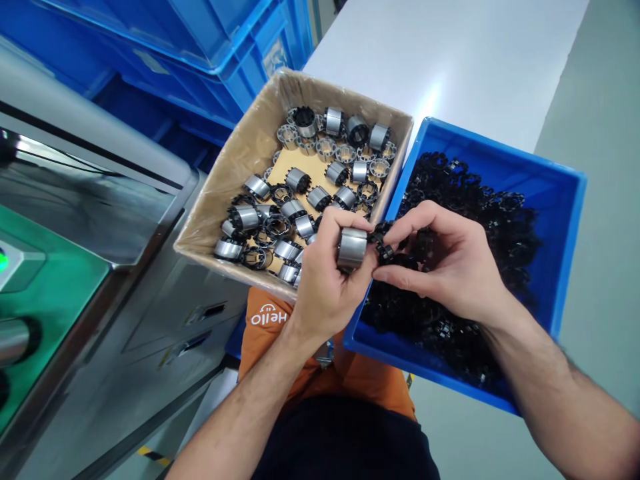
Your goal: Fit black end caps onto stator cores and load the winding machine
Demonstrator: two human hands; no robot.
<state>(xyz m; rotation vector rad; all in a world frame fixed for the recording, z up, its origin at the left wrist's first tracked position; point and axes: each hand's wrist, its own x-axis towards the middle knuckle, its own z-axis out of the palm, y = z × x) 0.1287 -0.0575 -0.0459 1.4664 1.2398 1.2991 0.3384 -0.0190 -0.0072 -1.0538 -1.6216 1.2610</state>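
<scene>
My left hand [325, 280] is closed round a silver metal ring [352, 247], held over the gap between the two containers. My right hand [445, 260] pinches a black plastic ring [383, 241] against the end of the silver ring. Behind the left hand, a cardboard box [227, 173] lined with clear plastic holds several silver rings, some with black inserts. Under the right hand, a blue plastic bin [567, 220] is filled with several black plastic rings [505, 220].
A grey metal machine [125, 220] with a green panel [45, 300] fills the left side. Blue crates [200, 47] are stacked at the back left. A white tabletop [450, 60] extends behind the containers. An orange garment [350, 373] lies below my hands.
</scene>
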